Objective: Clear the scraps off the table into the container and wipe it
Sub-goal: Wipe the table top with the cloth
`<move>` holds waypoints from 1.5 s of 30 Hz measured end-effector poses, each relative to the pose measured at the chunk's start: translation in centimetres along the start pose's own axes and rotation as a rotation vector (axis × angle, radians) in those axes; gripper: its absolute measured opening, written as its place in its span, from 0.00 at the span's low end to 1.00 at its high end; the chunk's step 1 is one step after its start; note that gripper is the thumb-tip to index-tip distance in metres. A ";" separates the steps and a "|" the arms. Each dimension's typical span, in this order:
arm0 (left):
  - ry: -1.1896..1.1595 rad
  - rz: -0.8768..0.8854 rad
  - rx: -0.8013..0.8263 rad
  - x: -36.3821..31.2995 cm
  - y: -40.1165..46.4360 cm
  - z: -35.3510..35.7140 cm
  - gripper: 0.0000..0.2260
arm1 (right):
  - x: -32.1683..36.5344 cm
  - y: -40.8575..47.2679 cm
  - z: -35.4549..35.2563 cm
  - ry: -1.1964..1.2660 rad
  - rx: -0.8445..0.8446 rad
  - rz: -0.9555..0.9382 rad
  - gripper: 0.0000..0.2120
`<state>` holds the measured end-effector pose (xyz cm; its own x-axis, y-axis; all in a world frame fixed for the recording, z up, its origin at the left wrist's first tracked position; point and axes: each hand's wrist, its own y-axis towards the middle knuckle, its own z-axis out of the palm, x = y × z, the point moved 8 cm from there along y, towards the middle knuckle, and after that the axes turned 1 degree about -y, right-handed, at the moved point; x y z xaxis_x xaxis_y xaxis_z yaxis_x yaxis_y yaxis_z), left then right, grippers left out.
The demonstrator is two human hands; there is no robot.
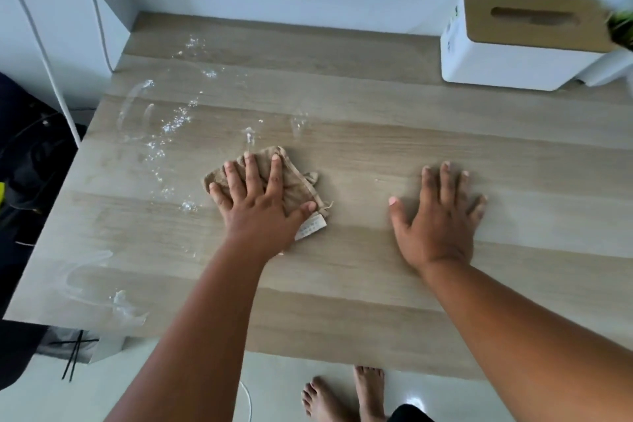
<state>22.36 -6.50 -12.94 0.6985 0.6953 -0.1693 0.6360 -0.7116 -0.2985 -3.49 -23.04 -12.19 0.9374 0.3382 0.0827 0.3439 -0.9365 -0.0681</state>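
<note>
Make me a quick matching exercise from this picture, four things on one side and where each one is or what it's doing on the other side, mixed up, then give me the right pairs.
Things
1. left hand
2. right hand
3. tissue box
4. water droplets

Place or state
A. at the far right corner of the table, by the wall
B. flat on the bare wood, holding nothing
C. scattered over the left part of the tabletop
D. pressing the beige cloth down with spread fingers

Pairs: 1-D, 2-B, 3-A, 4-C
</note>
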 end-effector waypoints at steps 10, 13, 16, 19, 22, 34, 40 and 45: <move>0.092 0.132 0.114 -4.2 13.4 -4.1 0.53 | 0.0 0.2 0.0 -0.013 0.024 -0.013 0.42; 0.070 0.181 0.088 -6.2 15.6 -4.9 0.54 | -0.2 0.3 0.2 -0.002 0.030 -0.007 0.42; 0.014 0.278 0.035 -9.2 17.0 -5.2 0.47 | -0.2 0.2 0.1 -0.005 0.023 -0.011 0.42; -0.065 0.396 -0.031 -12.8 16.7 -4.7 0.35 | -0.2 0.4 0.0 -0.001 0.017 -0.008 0.42; -0.133 0.506 -0.061 -15.5 14.4 -3.7 0.32 | -0.2 0.4 0.0 -0.003 0.005 -0.010 0.42; -0.244 0.837 -0.095 -9.5 -0.4 -2.6 0.25 | 0.0 0.1 -0.2 -0.001 0.024 -0.009 0.42; -0.159 0.410 -0.149 -1.9 6.2 -4.9 0.34 | 0.2 0.0 -0.5 0.010 0.032 -0.018 0.43; 0.032 0.203 -0.152 -3.2 15.3 -6.0 0.46 | 0.1 0.1 -0.1 0.001 0.045 -0.020 0.42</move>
<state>31.80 -20.18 -11.34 0.8256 0.5346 -0.1806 0.5218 -0.8451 -0.1166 -3.33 -23.06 -12.08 0.9304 0.3566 0.0853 0.3645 -0.9246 -0.1109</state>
